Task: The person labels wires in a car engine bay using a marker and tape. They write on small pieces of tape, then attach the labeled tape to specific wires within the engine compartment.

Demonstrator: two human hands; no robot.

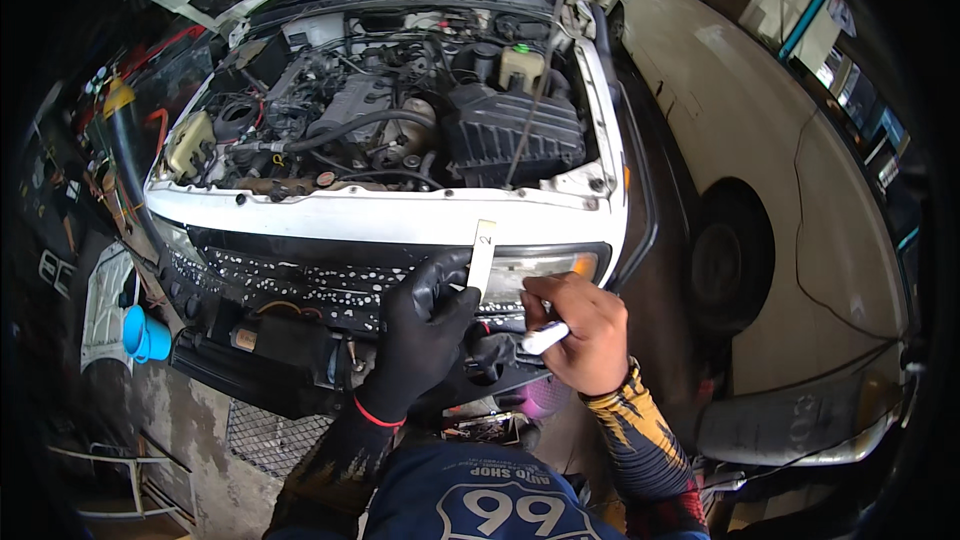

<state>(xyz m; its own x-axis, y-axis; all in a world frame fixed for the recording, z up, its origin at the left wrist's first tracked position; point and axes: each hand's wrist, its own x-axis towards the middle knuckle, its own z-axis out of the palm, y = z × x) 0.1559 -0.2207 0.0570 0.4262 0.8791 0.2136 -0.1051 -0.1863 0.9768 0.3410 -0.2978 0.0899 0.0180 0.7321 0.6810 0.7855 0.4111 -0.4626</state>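
My left hand (425, 330), in a black glove, pinches a narrow off-white strip (482, 260) between thumb and fingers. The strip stands nearly upright and carries a dark handwritten mark near its top end. Bare and closed, my right hand (592, 332) grips a white marker pen (545, 338); one end sticks out below the fingers and the other is hidden by them. A gap separates the pen from the strip. Both hands are over the front of a white car (400, 222), near its headlight (520, 275).
The raised hood exposes the engine (355, 105) and a black air filter box (515, 130). A thin prop rod (533, 110) crosses the bay. A light blue bucket (147, 337) stands at left, with a metal mesh (272, 437) below. Another vehicle (790, 170) fills the right side.
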